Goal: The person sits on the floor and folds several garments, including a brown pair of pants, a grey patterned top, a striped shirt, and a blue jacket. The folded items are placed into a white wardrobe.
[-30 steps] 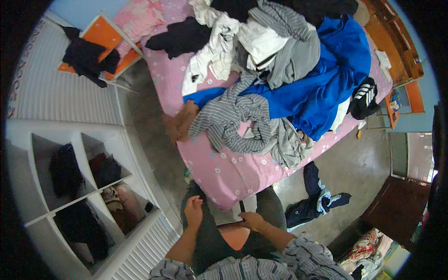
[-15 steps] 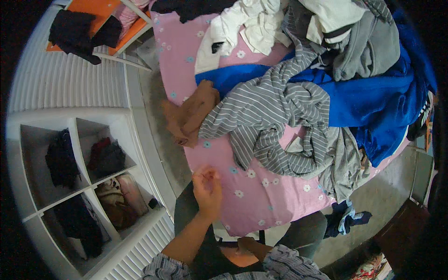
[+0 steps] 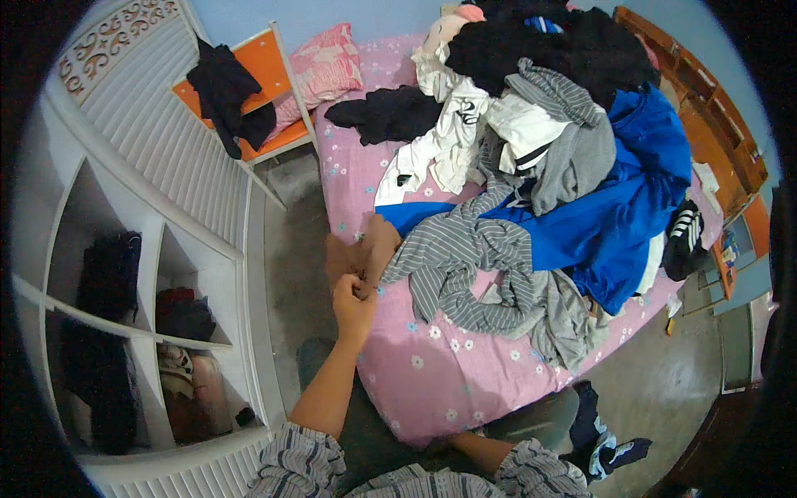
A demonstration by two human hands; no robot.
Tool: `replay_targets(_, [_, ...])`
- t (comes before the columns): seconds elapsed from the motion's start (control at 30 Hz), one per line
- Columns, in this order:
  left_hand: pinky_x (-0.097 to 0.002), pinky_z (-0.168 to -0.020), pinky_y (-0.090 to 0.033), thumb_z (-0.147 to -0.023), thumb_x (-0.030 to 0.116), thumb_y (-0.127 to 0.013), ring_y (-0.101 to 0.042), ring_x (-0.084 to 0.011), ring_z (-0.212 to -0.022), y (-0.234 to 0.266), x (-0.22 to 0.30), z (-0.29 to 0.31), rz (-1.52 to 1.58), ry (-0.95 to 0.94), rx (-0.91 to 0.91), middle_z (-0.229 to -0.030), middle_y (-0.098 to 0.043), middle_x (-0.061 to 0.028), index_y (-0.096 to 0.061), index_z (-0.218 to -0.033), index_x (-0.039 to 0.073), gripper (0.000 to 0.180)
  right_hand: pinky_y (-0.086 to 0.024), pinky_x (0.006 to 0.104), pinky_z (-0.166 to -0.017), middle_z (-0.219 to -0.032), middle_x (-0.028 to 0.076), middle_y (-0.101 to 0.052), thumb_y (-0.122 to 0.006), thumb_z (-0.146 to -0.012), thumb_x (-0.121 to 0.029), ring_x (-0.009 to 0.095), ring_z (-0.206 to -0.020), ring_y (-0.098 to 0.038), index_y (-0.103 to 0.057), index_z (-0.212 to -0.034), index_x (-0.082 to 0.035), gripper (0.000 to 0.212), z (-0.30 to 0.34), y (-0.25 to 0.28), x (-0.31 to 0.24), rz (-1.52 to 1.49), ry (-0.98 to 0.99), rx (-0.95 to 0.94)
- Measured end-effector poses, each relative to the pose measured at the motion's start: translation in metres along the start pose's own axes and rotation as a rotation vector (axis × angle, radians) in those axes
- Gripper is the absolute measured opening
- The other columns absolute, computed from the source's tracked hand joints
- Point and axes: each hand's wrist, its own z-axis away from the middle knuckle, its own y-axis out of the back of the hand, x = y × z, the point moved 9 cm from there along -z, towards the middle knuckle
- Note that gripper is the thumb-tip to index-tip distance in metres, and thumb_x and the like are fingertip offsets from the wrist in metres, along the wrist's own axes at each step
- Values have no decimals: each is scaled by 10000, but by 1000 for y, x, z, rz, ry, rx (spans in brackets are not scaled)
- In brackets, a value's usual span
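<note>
One hand, your right hand, is hidden at the near edge of the pink bed [image 3: 465, 373]; I cannot tell its state. Your left hand [image 3: 352, 309] pinches the brown cloth [image 3: 378, 246] at the bed's left edge, beside the striped garment [image 3: 432, 251].

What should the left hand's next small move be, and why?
Probably draw the brown cloth gently nearer: the left hand pinches its near end, and it is crumpled at the edge of the bed, close against the striped garment, which a fast pull might drag along.
</note>
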Motion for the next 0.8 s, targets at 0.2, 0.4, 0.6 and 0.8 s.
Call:
replay_targets(0.2, [-320,-686,-435,-760,115,-681,-519,-141,-782,73,16,100,725,269,288,-857,-578,-53,-530,-868,-7,223,-479,434,-797,-1185,146,-575,-646,-829,-428,284,-985,-602,-486,-1261,-56,592,78,39,-23,-42,163,188])
replay_targets(0.4, [-248,-727,-480,-821,136,-697,-582,-102,-861,65,108,275,805,131,-846,-988,-614,-30,-582,-1056,2,294,-488,381,-822,-1110,126,-620,-502,-889,-480,259,-977,-600,-473,-1275,-37,588,195,110,-63,-1925,560,194])
replay_targets(0.6, [-344,-951,-385,-833,240,-676,-497,-195,-1104,61,133,350,639,-348,-1284,-1193,-536,-104,-541,-1088,26,360,-487,267,-741,-964,113,-607,-744,-685,-174,209,-805,-579,-432,-1096,66,570,300,151,-117,-572,561,1039])
replay_targets(0.8, [-424,-985,-377,-912,522,-466,-494,-274,-1147,63,52,304,1194,561,-1065,-1255,-517,-125,-516,-1060,49,498,-459,344,-892,-1104,131,-604,-639,-735,-162,229,-987,-591,-502,-1186,34,511,264,185,-133,-1603,626,343])
